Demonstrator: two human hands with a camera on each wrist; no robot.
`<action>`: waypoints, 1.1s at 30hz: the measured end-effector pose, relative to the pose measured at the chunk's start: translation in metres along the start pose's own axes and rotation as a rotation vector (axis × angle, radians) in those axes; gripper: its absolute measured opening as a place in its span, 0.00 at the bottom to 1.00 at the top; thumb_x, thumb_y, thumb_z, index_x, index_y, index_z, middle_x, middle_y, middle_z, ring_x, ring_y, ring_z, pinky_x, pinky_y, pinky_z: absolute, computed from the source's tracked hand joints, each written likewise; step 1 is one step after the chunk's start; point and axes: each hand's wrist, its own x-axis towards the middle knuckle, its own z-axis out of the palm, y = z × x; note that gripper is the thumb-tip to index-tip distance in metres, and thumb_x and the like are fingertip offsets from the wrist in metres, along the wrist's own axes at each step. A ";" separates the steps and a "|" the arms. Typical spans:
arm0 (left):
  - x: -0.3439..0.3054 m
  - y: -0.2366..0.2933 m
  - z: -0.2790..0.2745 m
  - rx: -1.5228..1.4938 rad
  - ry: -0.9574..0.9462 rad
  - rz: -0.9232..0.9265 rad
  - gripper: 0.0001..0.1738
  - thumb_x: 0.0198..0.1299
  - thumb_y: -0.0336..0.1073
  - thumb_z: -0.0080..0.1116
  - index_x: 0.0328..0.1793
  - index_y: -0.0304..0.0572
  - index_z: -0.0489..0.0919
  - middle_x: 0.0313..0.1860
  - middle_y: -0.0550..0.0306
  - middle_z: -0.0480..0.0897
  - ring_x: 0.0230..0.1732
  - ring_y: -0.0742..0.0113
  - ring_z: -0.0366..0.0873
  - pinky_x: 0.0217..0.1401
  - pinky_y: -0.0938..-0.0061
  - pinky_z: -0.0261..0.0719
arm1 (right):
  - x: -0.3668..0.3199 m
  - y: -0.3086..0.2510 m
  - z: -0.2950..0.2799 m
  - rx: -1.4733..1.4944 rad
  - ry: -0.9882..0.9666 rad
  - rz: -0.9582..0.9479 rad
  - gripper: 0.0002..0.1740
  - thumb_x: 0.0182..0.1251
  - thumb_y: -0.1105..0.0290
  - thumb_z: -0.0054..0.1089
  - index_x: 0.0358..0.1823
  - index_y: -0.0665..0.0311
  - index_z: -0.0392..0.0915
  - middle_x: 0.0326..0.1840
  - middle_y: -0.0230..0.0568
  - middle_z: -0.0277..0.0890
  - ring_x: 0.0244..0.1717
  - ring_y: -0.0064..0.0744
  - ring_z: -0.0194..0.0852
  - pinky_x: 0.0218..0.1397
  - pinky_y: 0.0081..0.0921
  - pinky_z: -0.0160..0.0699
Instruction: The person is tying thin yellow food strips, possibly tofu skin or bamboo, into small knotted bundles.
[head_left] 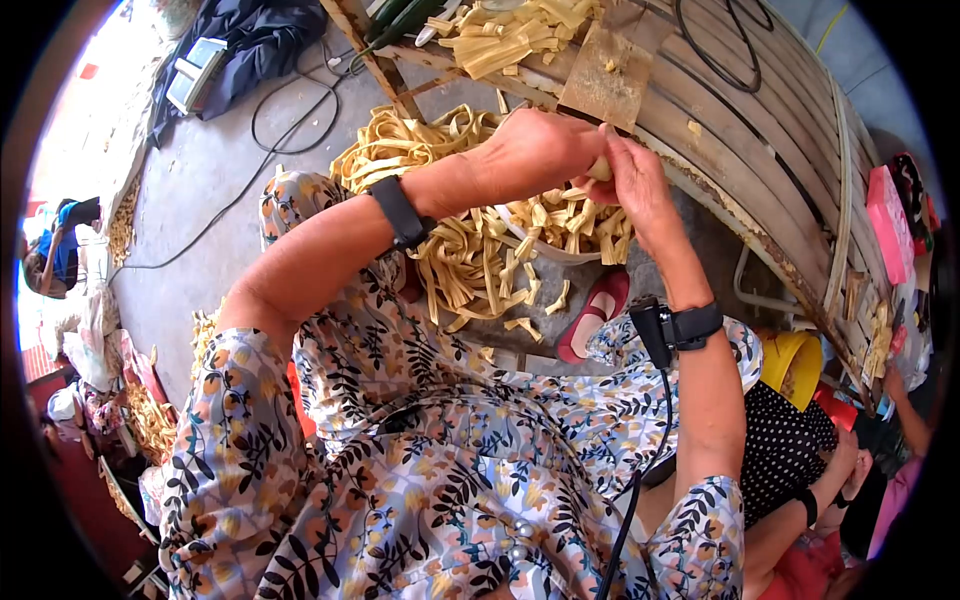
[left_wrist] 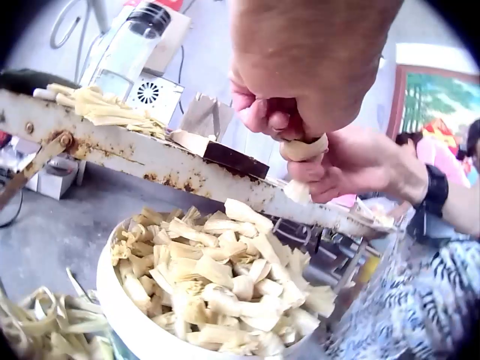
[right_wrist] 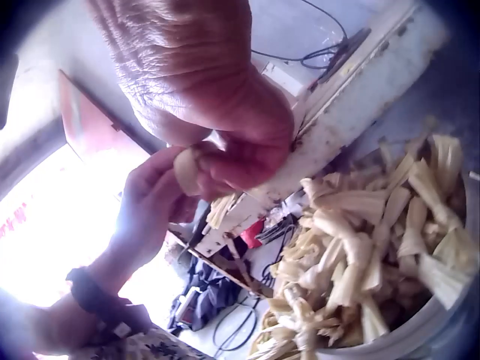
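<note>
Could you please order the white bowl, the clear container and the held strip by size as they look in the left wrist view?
White bowl, largest
Clear container
Held strip, partly hidden, smallest

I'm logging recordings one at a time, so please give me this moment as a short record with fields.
Left hand: fingers curled, holding a pale strip
Right hand: gripping the same strip
White tub: below the hands, heaped with knotted pieces
Floor: a tangle of long strips beside the tub
Slatted bench: bears a wooden block and loose strips
Strip's exact fold: partly hidden by fingers
</note>
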 end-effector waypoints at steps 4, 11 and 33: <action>-0.002 0.002 -0.019 -0.555 0.036 -0.220 0.10 0.60 0.36 0.48 0.33 0.37 0.72 0.23 0.63 0.74 0.22 0.71 0.69 0.27 0.79 0.69 | 0.001 -0.001 -0.007 -0.019 -0.001 -0.157 0.23 0.61 0.49 0.52 0.28 0.66 0.74 0.17 0.25 0.63 0.17 0.13 0.57 0.19 0.11 0.54; -0.002 0.009 -0.040 -1.549 0.247 -0.772 0.11 0.61 0.36 0.46 0.25 0.46 0.66 0.16 0.72 0.53 0.16 0.82 0.48 0.20 0.84 0.48 | -0.005 -0.015 -0.013 -0.068 -0.139 -0.211 0.16 0.60 0.57 0.57 0.28 0.65 0.75 0.16 0.23 0.63 0.17 0.10 0.56 0.20 0.09 0.53; -0.001 -0.002 -0.022 -1.176 0.021 -0.622 0.08 0.55 0.38 0.56 0.34 0.41 0.75 0.18 0.69 0.67 0.17 0.84 0.59 0.19 0.87 0.54 | 0.005 -0.006 -0.006 -0.177 -0.167 -0.269 0.09 0.60 0.67 0.55 0.30 0.66 0.75 0.19 0.23 0.66 0.22 0.11 0.59 0.25 0.12 0.60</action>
